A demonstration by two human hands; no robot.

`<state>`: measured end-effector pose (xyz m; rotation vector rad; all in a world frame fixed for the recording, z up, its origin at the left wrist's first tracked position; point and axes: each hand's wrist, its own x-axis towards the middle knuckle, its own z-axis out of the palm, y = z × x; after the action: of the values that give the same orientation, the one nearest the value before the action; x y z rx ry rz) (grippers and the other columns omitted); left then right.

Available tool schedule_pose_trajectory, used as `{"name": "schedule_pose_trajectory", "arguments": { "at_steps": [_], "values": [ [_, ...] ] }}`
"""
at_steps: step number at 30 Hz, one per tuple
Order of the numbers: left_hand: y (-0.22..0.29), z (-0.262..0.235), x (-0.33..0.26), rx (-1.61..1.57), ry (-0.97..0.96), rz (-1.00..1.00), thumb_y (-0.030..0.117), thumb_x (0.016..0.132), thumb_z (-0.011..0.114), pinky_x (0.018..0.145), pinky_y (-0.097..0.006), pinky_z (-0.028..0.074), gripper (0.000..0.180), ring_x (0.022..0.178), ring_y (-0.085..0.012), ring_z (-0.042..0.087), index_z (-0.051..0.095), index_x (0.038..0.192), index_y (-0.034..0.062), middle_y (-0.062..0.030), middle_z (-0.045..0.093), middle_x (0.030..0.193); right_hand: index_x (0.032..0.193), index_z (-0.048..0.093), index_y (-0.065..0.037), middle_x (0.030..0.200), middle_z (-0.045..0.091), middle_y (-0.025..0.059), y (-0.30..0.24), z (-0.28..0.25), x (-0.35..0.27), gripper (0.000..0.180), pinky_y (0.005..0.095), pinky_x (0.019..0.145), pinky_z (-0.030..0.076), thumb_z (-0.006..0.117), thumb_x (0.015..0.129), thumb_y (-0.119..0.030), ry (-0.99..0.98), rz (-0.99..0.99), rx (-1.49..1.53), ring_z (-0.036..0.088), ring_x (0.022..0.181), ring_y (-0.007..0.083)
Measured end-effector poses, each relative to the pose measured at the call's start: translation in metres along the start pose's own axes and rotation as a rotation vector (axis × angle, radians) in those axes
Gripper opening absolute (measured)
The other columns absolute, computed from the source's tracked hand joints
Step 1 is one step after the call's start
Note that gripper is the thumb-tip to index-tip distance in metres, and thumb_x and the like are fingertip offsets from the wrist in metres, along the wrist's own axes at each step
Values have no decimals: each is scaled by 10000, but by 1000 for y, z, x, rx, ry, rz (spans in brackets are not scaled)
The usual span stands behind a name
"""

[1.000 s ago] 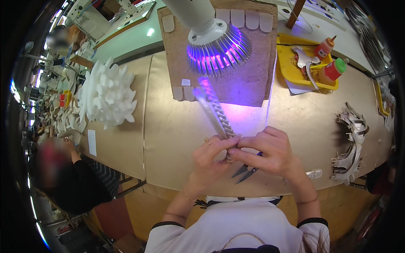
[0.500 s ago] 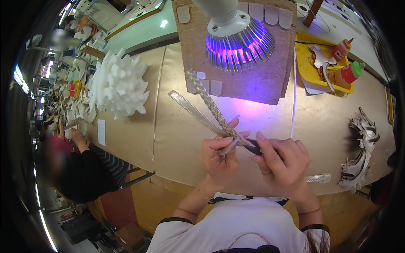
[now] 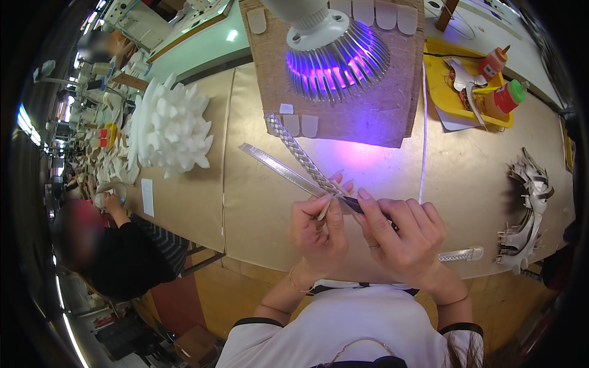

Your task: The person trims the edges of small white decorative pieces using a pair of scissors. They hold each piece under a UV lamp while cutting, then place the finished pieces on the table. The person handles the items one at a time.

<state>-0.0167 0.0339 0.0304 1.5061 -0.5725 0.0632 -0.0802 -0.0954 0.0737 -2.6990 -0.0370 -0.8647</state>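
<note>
Hands at work over a gold table (image 3: pixel 392 175). The left hand (image 3: pixel 319 233) pinches the lower ends of a braided strap (image 3: pixel 297 150) and a flat strap (image 3: pixel 279 167) between thumb and fingers; both straps slant away to the upper left, spreading apart, the braided one reaching the edge of a brown board (image 3: pixel 362 126). The right hand (image 3: pixel 405 236) grips dark snips (image 3: pixel 352 204), their tip at the pinched ends; whether it touches them cannot be told. Above the board hangs a finned lamp (image 3: pixel 337 58), glowing violet. A yellow tray (image 3: pixel 438 95) stands right of the board, a spiky white block (image 3: pixel 175 129) well to the left.
</note>
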Motion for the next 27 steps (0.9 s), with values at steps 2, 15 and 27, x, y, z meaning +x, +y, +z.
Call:
{"name": "schedule_pose_trajectory", "arguments": {
  "at_steps": [2, 15, 27],
  "values": [
    [-1, -1, 0, 51, -15, 40, -35, 951, 467, 897, -388, 556, 118, 1088, -380, 624, 367, 1013, -48, -389, 521, 1205, 1155, 673, -90, 750, 579, -10, 1, 1, 0, 399, 287, 505, 309, 750, 770, -163, 8, -2, -13, 493, 575, 129],
    [-8, 5, -4, 33, 24, 203, -38, 958, 441, 952, -430, 524, 138, 1167, -406, 565, 374, 1078, -27, -370, 498, 1244, 1133, 677, -89, 732, 565, -24, -2, -1, -3, 357, 282, 490, 293, 732, 784, -142, 6, -13, -2, 488, 555, 118],
    [4, 13, 2, -174, 57, -165, 50, 1010, 403, 944, -362, 515, 126, 1111, -294, 619, 396, 1108, -28, -280, 574, 1207, 1126, 691, -85, 736, 542, -48, 2, 4, -3, 365, 260, 493, 251, 678, 768, -153, 49, -21, -37, 458, 564, 80]
  ]
}}
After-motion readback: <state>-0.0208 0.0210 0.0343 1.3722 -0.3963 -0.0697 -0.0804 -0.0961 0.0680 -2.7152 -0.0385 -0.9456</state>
